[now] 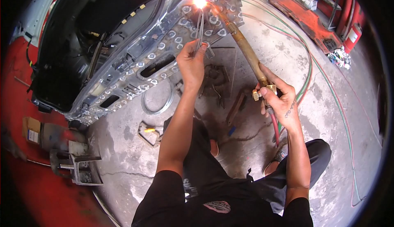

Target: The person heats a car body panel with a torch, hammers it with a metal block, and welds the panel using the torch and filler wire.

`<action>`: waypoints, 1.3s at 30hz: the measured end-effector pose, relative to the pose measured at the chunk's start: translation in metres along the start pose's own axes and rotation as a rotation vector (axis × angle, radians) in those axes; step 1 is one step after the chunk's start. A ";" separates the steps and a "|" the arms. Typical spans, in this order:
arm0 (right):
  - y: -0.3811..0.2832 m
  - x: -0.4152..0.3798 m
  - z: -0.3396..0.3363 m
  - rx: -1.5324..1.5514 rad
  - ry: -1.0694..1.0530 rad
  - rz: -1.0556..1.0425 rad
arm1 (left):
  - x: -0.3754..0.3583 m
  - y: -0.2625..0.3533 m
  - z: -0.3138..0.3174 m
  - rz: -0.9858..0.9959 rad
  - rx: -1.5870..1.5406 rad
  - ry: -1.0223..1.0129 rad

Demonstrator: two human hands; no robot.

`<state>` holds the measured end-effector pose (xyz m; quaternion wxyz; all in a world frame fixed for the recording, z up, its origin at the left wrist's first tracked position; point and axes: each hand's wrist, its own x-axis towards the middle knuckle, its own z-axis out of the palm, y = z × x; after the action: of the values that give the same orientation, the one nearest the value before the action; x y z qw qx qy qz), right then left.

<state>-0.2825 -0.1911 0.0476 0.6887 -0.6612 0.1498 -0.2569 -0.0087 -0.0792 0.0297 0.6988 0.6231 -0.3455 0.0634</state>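
My right hand (pixel 281 97) is wrapped round the brass handle of a gas welding torch (pixel 246 48), near its valve knob. The torch's tip points up and left to a bright glow (pixel 200 1) on a bare metal car body panel (pixel 166 46). My left hand (pixel 191 63) pinches several thin metal rods (pixel 200 30), whose upper ends reach up to the glow. Glare hides the exact spot where flame, rods and metal meet. Rows of round weld marks and oblong slots run along the panel.
Red and green hoses (pixel 310 58) trail from the torch across the concrete floor. A coil of wire (pixel 158 99) and a hacksaw-like frame (pixel 148 133) lie below the panel. A metal bracket (pixel 84 165) stands at left. A red fire extinguisher (pixel 353 37) is at far right.
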 end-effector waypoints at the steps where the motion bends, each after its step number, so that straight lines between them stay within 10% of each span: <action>1: 0.000 0.000 0.000 0.000 0.000 0.000 | 0.000 0.001 0.000 0.000 0.011 -0.002; 39: 0.004 0.000 0.000 0.014 -0.003 -0.002 | 0.003 0.000 -0.002 -0.023 0.028 0.005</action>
<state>-0.2816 -0.1915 0.0438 0.6931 -0.6571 0.1462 -0.2576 -0.0060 -0.0787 0.0314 0.6916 0.6365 -0.3358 0.0619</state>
